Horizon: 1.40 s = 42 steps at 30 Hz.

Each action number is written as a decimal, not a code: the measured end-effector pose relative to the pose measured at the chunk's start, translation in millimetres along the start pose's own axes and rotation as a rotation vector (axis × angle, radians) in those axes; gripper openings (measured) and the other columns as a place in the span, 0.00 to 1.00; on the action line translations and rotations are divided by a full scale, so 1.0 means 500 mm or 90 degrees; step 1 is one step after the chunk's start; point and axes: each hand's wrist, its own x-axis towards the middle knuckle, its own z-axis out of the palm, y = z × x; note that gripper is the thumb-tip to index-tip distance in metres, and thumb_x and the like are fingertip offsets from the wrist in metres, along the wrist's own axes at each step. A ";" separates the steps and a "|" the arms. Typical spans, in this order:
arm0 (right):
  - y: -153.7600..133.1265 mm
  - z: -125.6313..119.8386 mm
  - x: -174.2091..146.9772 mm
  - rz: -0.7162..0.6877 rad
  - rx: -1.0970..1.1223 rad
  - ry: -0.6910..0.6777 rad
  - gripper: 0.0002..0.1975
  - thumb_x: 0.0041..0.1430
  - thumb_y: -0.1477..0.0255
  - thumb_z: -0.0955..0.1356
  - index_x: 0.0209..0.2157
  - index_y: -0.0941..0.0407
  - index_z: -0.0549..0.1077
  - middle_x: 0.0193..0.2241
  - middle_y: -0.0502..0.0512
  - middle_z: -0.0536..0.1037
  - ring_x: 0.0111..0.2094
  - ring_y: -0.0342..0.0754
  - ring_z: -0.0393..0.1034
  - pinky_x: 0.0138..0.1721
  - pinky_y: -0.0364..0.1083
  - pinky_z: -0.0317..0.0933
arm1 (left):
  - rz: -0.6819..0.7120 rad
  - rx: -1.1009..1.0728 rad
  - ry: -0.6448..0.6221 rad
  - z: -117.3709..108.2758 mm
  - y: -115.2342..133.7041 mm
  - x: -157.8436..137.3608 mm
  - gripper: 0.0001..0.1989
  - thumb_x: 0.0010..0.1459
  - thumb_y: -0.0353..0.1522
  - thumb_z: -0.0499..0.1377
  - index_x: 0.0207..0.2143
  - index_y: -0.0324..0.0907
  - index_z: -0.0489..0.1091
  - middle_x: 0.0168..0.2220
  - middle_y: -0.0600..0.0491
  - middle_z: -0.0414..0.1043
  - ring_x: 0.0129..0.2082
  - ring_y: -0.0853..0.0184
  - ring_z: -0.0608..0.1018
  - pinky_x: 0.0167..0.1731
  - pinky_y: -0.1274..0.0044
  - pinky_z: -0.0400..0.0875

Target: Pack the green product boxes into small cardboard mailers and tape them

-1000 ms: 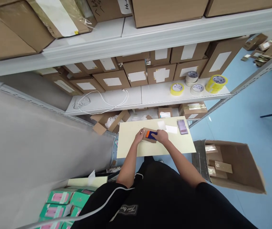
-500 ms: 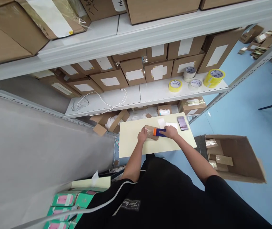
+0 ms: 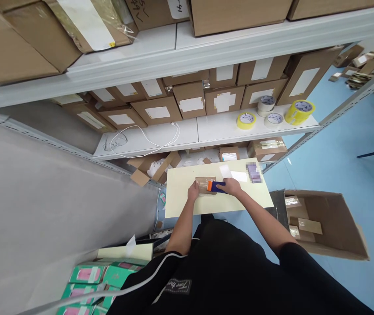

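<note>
Box [image 3: 202, 184] on tbl [image 3: 178, 204], tool [image 3: 215, 186] – R hand [image 3: 232, 187]

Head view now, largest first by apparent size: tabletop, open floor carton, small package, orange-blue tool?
1. Tabletop and open floor carton: too alike to rank
2. Small package
3. Orange-blue tool, partly hidden

A small brown cardboard box [image 3: 202, 184] lies flat on the cream tabletop [image 3: 180, 203], a little left of the tabletop's middle, its sides roughly in line with the tabletop's. The box is closed, with a shiny clear strip across its upper face. A dark blue tool [image 3: 219, 187] with an orange head extends over the box's right part, the head pointing toward the tabletop's left end.
</note>
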 end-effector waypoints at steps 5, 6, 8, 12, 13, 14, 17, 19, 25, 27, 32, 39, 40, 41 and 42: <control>-0.009 0.002 -0.013 -0.010 -0.063 -0.001 0.24 0.66 0.49 0.69 0.44 0.56 0.81 0.44 0.64 0.84 0.48 0.58 0.78 0.41 0.46 0.65 | -0.020 -0.047 0.010 0.032 -0.022 -0.045 0.35 0.74 0.51 0.41 0.72 0.42 0.59 0.61 0.43 0.76 0.59 0.55 0.79 0.58 0.67 0.72; -0.011 -0.001 -0.018 -0.013 -0.083 0.003 0.23 0.66 0.50 0.69 0.44 0.56 0.81 0.44 0.65 0.84 0.48 0.59 0.78 0.42 0.47 0.66 | -0.020 -0.042 0.019 0.044 -0.020 -0.055 0.36 0.74 0.51 0.42 0.75 0.42 0.54 0.64 0.42 0.73 0.60 0.55 0.78 0.58 0.67 0.72; -0.019 -0.009 -0.029 -0.021 -0.123 0.011 0.23 0.67 0.52 0.69 0.46 0.58 0.81 0.45 0.67 0.84 0.48 0.60 0.79 0.44 0.48 0.67 | -0.001 -0.034 0.039 0.067 -0.008 -0.070 0.37 0.74 0.50 0.42 0.77 0.43 0.44 0.71 0.43 0.64 0.64 0.55 0.75 0.59 0.66 0.71; -0.051 -0.026 -0.041 -0.018 -0.176 0.022 0.19 0.67 0.59 0.70 0.47 0.60 0.82 0.45 0.70 0.84 0.48 0.60 0.79 0.46 0.48 0.68 | 0.032 -0.010 0.051 0.102 0.034 -0.087 0.35 0.75 0.48 0.40 0.78 0.49 0.38 0.77 0.47 0.49 0.60 0.54 0.77 0.56 0.65 0.74; -0.059 -0.030 -0.039 -0.017 -0.183 0.025 0.17 0.67 0.62 0.69 0.47 0.60 0.82 0.45 0.70 0.84 0.48 0.60 0.79 0.46 0.48 0.68 | 0.029 0.000 0.049 0.108 0.047 -0.089 0.34 0.75 0.48 0.40 0.78 0.50 0.39 0.77 0.47 0.49 0.58 0.54 0.78 0.55 0.64 0.75; -0.066 -0.034 -0.035 -0.017 -0.190 0.027 0.15 0.67 0.65 0.69 0.47 0.60 0.82 0.46 0.71 0.84 0.49 0.60 0.79 0.47 0.48 0.68 | 0.025 0.010 0.048 0.113 0.059 -0.090 0.34 0.75 0.47 0.41 0.78 0.51 0.40 0.77 0.47 0.50 0.57 0.54 0.79 0.55 0.64 0.75; -0.075 -0.049 -0.016 -0.019 -0.202 0.021 0.15 0.64 0.69 0.71 0.48 0.61 0.82 0.47 0.72 0.83 0.51 0.61 0.79 0.48 0.49 0.69 | 0.017 0.038 0.048 0.127 0.093 -0.095 0.32 0.75 0.45 0.41 0.77 0.49 0.46 0.76 0.44 0.51 0.59 0.51 0.77 0.55 0.62 0.75; -0.072 -0.059 -0.002 -0.018 -0.204 0.011 0.17 0.61 0.68 0.73 0.50 0.61 0.82 0.48 0.73 0.83 0.53 0.62 0.78 0.50 0.50 0.70 | 0.021 0.057 0.056 0.139 0.113 -0.100 0.31 0.75 0.43 0.41 0.76 0.47 0.49 0.76 0.43 0.52 0.62 0.49 0.75 0.57 0.61 0.73; -0.052 -0.071 0.003 -0.024 -0.242 -0.003 0.20 0.58 0.66 0.75 0.49 0.61 0.82 0.48 0.73 0.83 0.53 0.62 0.79 0.50 0.49 0.70 | 0.042 0.138 0.068 0.182 0.163 -0.127 0.30 0.75 0.41 0.42 0.74 0.42 0.55 0.73 0.36 0.55 0.55 0.49 0.80 0.53 0.61 0.76; -0.044 -0.073 -0.002 -0.022 -0.250 0.000 0.19 0.59 0.67 0.75 0.49 0.62 0.82 0.48 0.73 0.83 0.52 0.61 0.79 0.49 0.48 0.70 | 0.033 0.186 0.069 0.189 0.175 -0.129 0.29 0.74 0.39 0.43 0.74 0.43 0.55 0.73 0.36 0.56 0.49 0.52 0.82 0.49 0.62 0.78; 0.003 -0.072 -0.028 -0.017 -0.252 0.037 0.18 0.66 0.63 0.71 0.49 0.62 0.81 0.48 0.73 0.83 0.51 0.60 0.79 0.47 0.48 0.68 | 0.045 0.230 0.105 0.177 0.176 -0.112 0.27 0.75 0.36 0.44 0.72 0.41 0.57 0.70 0.35 0.61 0.53 0.54 0.81 0.54 0.64 0.75; 0.100 -0.012 -0.096 0.022 -0.144 0.123 0.23 0.71 0.52 0.66 0.46 0.57 0.79 0.41 0.65 0.85 0.43 0.56 0.80 0.38 0.45 0.63 | 0.034 0.184 0.103 0.163 0.147 -0.093 0.26 0.75 0.36 0.42 0.71 0.43 0.55 0.69 0.38 0.61 0.61 0.52 0.75 0.60 0.62 0.69; 0.109 0.000 -0.105 0.029 -0.119 0.135 0.23 0.71 0.51 0.66 0.45 0.56 0.79 0.40 0.64 0.85 0.42 0.55 0.80 0.36 0.45 0.62 | 0.034 0.180 0.105 0.163 0.145 -0.092 0.26 0.75 0.36 0.42 0.71 0.43 0.55 0.69 0.38 0.62 0.62 0.52 0.75 0.61 0.62 0.69; 0.116 0.011 -0.113 0.034 -0.094 0.147 0.22 0.70 0.51 0.66 0.44 0.56 0.79 0.39 0.62 0.85 0.41 0.55 0.80 0.35 0.44 0.60 | 0.033 0.176 0.108 0.163 0.144 -0.091 0.26 0.75 0.36 0.42 0.71 0.43 0.55 0.69 0.38 0.62 0.62 0.53 0.75 0.61 0.62 0.68; 0.122 0.022 -0.122 0.036 -0.073 0.158 0.22 0.70 0.50 0.66 0.43 0.55 0.79 0.38 0.61 0.85 0.40 0.54 0.80 0.34 0.44 0.59 | 0.031 0.174 0.109 0.163 0.144 -0.089 0.25 0.75 0.35 0.42 0.71 0.43 0.55 0.68 0.38 0.63 0.62 0.53 0.75 0.61 0.63 0.68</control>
